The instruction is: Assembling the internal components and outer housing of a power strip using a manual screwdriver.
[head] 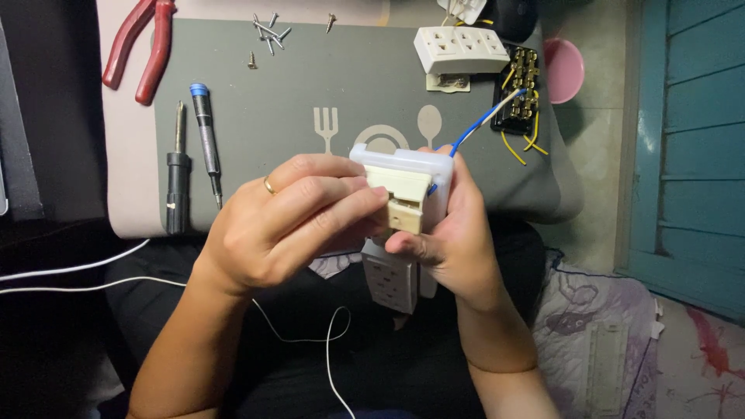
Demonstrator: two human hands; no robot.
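- Both hands met above the person's lap, just in front of the near edge of the grey place mat (310, 85), and held one thing between them: a white plastic switch housing (407, 167) with a cream rocker module (402, 200) set in its open face.
- The right hand (450, 240) cupped the housing from the right and from behind; its fingers were curled around the body and the thumb (411, 244) lay under the module's lower edge.
- The left hand (287, 225), with a ring on one finger, came in from the left. Its fingers (341, 198) were pressed together, and their tips were pushed against the left face of the cream module.
- So the module lay straight to the right of the left fingertips, touching them, with the right palm backing it from the far side. Its long axis ran roughly up and down in the view.
- A blue and white wire (485, 120) ran from the back of the housing up to a black terminal block with brass contacts (518, 89) on the mat.
- A white multi-socket outlet face (458, 48) lay just beside that block, and another white socket strip (392, 279) hung under the hands.
- Well apart on the left lay two screwdrivers (194, 147), red-handled pliers (143, 46) and loose screws (268, 35).
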